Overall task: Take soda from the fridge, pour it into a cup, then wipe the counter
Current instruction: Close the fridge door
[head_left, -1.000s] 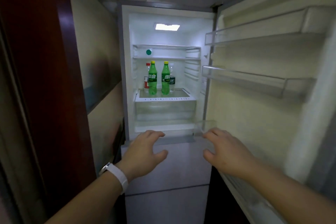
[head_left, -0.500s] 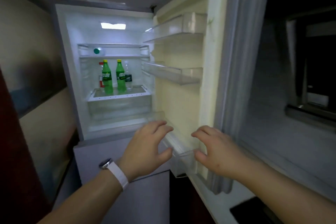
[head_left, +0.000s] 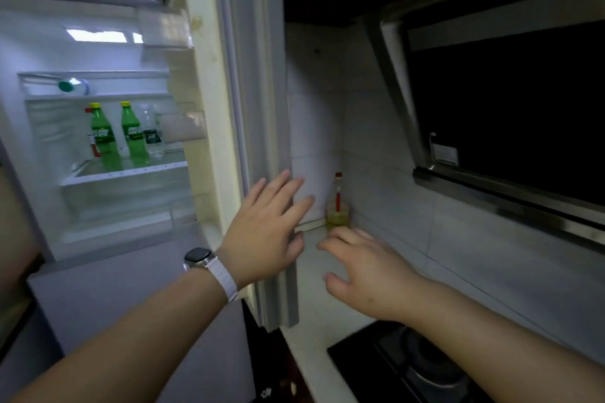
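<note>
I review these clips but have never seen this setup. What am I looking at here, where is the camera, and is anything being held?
No machine here: a person wears a wide-angle camera on the head, looking down at both bare hands. The left hand, with a watch, is spread in front of the open fridge door. The right hand hovers open over the counter. Neither holds anything. Two green soda bottles stand on a fridge shelf. An oil bottle stands in the counter's corner.

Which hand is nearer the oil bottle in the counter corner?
Right. The right hand hovers just below the oil bottle, fingertips almost at its base. The left hand is further left, in front of the open fridge door edge.
</note>
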{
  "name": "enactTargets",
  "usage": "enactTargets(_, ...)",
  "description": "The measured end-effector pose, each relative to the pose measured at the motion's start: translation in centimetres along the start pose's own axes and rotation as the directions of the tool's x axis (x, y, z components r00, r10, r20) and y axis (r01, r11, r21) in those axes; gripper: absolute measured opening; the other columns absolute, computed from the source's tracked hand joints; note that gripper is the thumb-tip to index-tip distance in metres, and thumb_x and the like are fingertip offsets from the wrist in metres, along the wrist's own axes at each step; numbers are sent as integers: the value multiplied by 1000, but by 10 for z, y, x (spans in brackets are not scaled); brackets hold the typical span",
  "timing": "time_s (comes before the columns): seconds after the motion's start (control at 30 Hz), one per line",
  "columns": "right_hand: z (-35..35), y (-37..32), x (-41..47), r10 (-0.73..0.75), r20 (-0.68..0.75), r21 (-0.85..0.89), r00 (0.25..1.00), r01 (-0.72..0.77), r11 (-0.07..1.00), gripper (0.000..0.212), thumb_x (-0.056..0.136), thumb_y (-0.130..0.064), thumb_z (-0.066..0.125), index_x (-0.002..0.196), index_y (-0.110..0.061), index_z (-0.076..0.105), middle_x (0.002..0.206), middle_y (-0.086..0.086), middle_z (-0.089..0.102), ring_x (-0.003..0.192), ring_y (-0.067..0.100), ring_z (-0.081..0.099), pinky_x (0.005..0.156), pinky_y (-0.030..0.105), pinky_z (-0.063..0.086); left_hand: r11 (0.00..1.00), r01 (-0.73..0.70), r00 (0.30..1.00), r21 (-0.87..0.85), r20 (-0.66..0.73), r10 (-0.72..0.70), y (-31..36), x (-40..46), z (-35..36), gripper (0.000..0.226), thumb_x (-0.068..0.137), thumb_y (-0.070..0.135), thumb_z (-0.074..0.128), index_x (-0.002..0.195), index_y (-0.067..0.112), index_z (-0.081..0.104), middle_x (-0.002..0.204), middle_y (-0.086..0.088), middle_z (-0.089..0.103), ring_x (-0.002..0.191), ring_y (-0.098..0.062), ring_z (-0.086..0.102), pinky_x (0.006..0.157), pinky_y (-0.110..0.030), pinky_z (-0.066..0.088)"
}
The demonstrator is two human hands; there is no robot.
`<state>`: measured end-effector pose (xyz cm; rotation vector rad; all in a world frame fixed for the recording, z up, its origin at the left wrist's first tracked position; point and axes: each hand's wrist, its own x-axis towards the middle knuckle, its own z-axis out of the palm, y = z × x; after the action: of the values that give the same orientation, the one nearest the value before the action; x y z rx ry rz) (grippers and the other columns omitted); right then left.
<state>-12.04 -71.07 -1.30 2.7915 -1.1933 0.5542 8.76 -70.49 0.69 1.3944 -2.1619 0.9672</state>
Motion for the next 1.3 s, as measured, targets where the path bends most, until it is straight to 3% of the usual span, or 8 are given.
enactTargets(0.2, -1, 25, -13, -15, -6, 50, 1000, 15, 999, 51, 91, -46, 47, 138, -26, 44, 136, -7, 43, 123, 16, 38, 101, 34, 35, 968, 80, 986, 236, 125, -112, 8, 2, 22, 64, 78, 52, 55, 133, 18, 57, 156, -14, 33, 147, -32, 21, 111, -63, 17)
enactTargets(0.33, 4, 30, -16, -30, -4, 78, 1000, 30, 997, 52, 91, -45, 48, 139, -25, 43, 137, -7, 42, 124, 16, 38, 103, 34, 34, 952, 79, 989, 296, 100, -113, 4, -3, 25, 53, 78, 52, 62, 114, 13, 68, 157, -13, 30, 148, -30, 20, 111, -64, 15)
enactTargets(0.57, 16, 19, 0, -85, 7, 124, 996, 83, 989, 51, 93, -45, 47, 140, -26, 42, 138, -9, 41, 127, 14, 35, 105, 32, 32, 948, 145, 989, 284, -3, -150, -9, -29, 19, 37, 72, 38, 69, 99, 13, 67, 153, -14, 38, 146, -33, 23, 111, -60, 24)
enactTargets(0.87, 55, -38, 46, -255, 76, 172, 964, 239, 956, 51, 93, -48, 45, 141, -30, 40, 139, -12, 39, 128, 12, 35, 107, 31, 32, 924, 200, 980, 325, -58, -191, -48, -89, -6, 35, 77, 34, 59, 104, 13, 66, 157, -12, 28, 147, -32, 20, 112, -56, 26)
enactTargets(1.13, 84, -111, 98, -360, 77, 218, 930, 337, 916, 53, 93, -48, 46, 143, -31, 37, 140, -15, 36, 127, 8, 34, 106, 25, 30, 878, 268, 959, 396, -25, -281, -105, -154, -31, 41, 73, 31, 64, 110, 12, 66, 156, -16, 30, 146, -36, 20, 112, -57, 28)
enactTargets(1.3, 99, -159, 134, -400, 78, 203, 913, 378, 903, 54, 92, -49, 46, 143, -33, 37, 139, -15, 37, 129, 9, 35, 106, 24, 30, 844, 273, 951, 462, 4, -310, -148, -188, -36, 44, 72, 27, 64, 113, 10, 64, 155, -19, 32, 144, -45, 19, 115, -54, 18)
